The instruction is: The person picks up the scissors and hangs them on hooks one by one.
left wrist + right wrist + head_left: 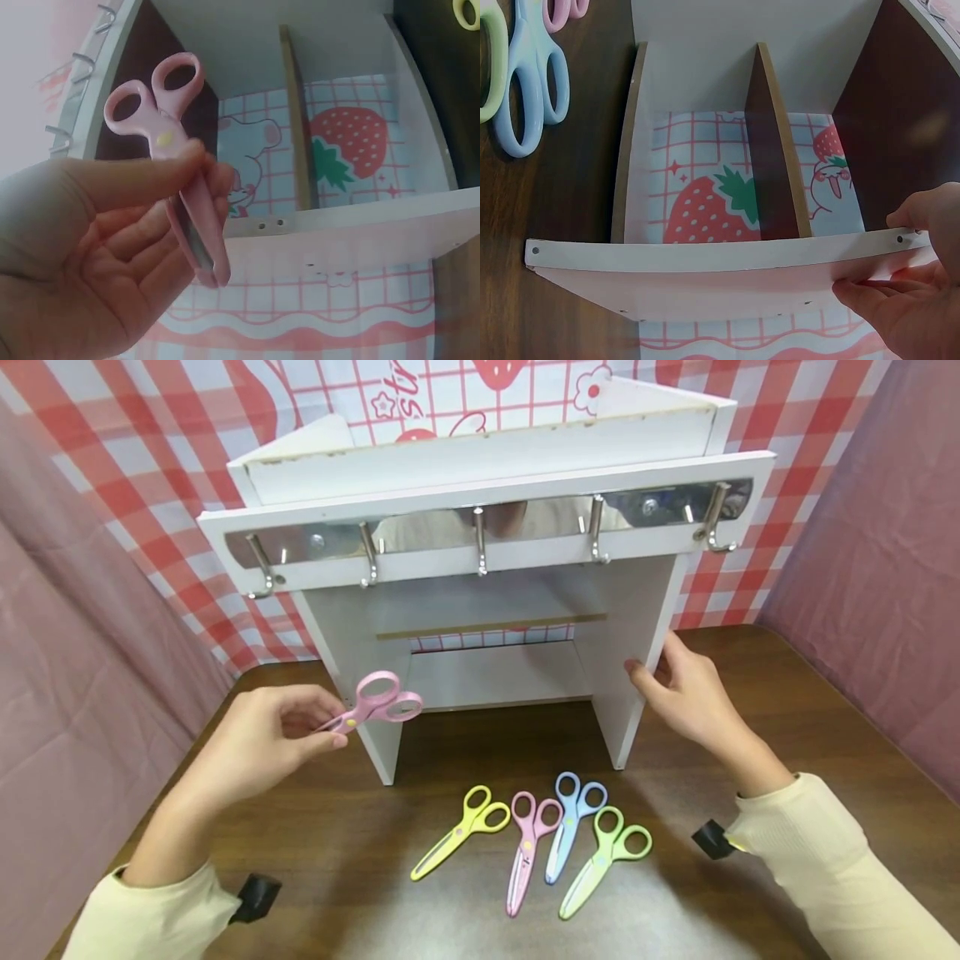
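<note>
My left hand (255, 739) pinches a pair of pink scissors (377, 693) by the blades between thumb and fingers, with the handle loops pointing up and away. In the left wrist view the pink scissors (171, 120) stand in front of the white shelf's side. On the right, my right hand (693, 697) grips the edge of the shelf's right side panel (637, 677), thumb on the inner face and fingers behind. The white shelf (491, 464) carries a metal rail with several hooks (480, 542) across its front; the hooks hold nothing.
Below the shelf, yellow scissors (462, 831), pink scissors (527, 847), blue scissors (572, 827) and green scissors (603, 860) lie on the brown table (300, 893). A red checked cloth (750, 543) hangs behind. Pink curtains (870, 568) flank both sides.
</note>
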Action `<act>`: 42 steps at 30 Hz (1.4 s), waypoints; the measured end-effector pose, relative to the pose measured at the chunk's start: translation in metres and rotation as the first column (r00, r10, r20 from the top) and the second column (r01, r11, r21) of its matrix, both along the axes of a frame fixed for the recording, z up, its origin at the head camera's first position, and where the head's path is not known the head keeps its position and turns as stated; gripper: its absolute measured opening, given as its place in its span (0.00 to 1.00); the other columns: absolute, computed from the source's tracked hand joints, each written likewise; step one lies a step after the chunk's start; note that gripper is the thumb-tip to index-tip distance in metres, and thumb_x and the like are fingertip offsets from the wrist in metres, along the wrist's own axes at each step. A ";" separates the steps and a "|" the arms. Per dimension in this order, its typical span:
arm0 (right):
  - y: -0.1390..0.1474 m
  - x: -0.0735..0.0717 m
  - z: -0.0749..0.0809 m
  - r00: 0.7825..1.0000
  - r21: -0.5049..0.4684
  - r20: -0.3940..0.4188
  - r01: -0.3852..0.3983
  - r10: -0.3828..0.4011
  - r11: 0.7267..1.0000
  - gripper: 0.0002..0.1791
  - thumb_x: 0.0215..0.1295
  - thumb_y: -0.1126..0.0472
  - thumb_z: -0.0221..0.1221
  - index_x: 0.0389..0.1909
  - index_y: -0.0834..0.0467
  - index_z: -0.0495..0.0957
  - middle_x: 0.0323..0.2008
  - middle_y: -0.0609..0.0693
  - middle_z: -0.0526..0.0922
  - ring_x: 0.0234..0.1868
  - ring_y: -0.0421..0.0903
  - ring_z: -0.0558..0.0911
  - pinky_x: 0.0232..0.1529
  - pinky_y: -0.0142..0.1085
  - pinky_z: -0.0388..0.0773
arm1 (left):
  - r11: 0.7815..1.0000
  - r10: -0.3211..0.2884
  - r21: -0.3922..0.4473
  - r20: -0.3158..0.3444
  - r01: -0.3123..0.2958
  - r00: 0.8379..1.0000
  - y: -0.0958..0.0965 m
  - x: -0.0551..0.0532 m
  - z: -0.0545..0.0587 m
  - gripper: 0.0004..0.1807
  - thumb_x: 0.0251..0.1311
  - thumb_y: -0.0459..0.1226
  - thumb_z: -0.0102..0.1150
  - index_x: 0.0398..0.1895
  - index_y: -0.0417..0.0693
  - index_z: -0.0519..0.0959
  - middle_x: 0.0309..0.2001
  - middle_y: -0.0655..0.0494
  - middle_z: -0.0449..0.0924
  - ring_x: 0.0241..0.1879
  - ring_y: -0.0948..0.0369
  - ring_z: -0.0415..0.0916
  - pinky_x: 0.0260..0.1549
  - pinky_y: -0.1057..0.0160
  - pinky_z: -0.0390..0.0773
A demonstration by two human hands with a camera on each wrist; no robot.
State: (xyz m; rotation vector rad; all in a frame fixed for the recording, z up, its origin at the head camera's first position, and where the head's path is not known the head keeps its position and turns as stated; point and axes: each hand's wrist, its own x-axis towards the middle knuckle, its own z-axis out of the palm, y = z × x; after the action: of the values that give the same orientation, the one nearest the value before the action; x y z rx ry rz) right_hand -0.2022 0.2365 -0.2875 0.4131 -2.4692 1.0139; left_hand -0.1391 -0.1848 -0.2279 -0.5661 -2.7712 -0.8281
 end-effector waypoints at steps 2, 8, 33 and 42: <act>0.000 0.000 0.000 1.000 0.004 -0.001 0.003 -0.003 1.000 0.19 0.65 0.61 0.55 0.55 0.64 0.70 0.47 0.67 0.82 0.44 0.58 0.82 0.36 0.13 0.70 | 1.000 0.024 0.020 -0.025 -0.024 0.999 -0.001 0.000 0.002 0.06 0.50 0.35 0.71 0.32 0.48 0.84 0.27 0.57 0.86 0.26 0.75 0.78 0.30 0.77 0.79; 0.000 0.000 0.000 1.000 0.005 -0.009 0.003 -0.003 1.000 0.18 0.65 0.62 0.55 0.54 0.64 0.70 0.47 0.67 0.82 0.44 0.58 0.82 0.36 0.12 0.69 | 0.989 0.136 0.077 -0.110 -0.128 0.985 -0.005 0.002 0.008 0.10 0.49 0.37 0.72 0.35 0.45 0.84 0.30 0.49 0.87 0.26 0.82 0.75 0.29 0.83 0.76; -0.001 0.002 0.000 1.000 0.011 -0.018 -0.008 0.008 1.000 0.19 0.65 0.63 0.54 0.55 0.64 0.70 0.46 0.67 0.82 0.43 0.58 0.82 0.35 0.12 0.66 | 0.689 0.110 0.724 -0.115 0.007 0.987 -0.019 0.006 0.022 0.13 0.48 0.22 0.67 0.32 0.47 0.85 0.29 0.67 0.88 0.31 0.73 0.84 0.35 0.80 0.80; -0.001 0.001 0.000 1.000 0.014 -0.026 -0.001 0.001 1.000 0.18 0.64 0.62 0.55 0.54 0.64 0.70 0.45 0.66 0.83 0.42 0.54 0.81 0.35 0.09 0.65 | 0.576 0.034 0.817 -0.026 0.001 0.999 -0.025 0.003 0.017 0.13 0.49 0.22 0.66 0.35 0.46 0.84 0.29 0.63 0.88 0.29 0.71 0.85 0.29 0.77 0.81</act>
State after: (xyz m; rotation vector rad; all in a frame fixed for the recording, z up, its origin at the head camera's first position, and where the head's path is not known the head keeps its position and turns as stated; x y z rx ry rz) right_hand -0.2011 0.2353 -0.2879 0.4295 -2.4543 0.9867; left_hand -0.1364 -0.2095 -0.2108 -0.3413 -1.9671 -1.8899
